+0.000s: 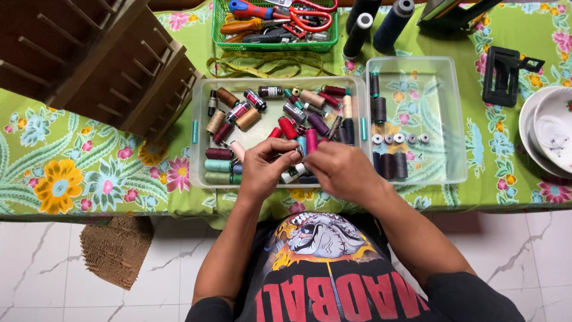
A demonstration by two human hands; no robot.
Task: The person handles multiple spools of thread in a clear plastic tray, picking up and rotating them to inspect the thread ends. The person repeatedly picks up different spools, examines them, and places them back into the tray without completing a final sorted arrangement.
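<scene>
On a table under a green floral cloth (89,173), white marble floor below: clear bin (199,119) of thread spools. Left hand (268,167) and right hand (339,170) meet over its near edge, fingertips pinched on a small spool (300,152).
</scene>
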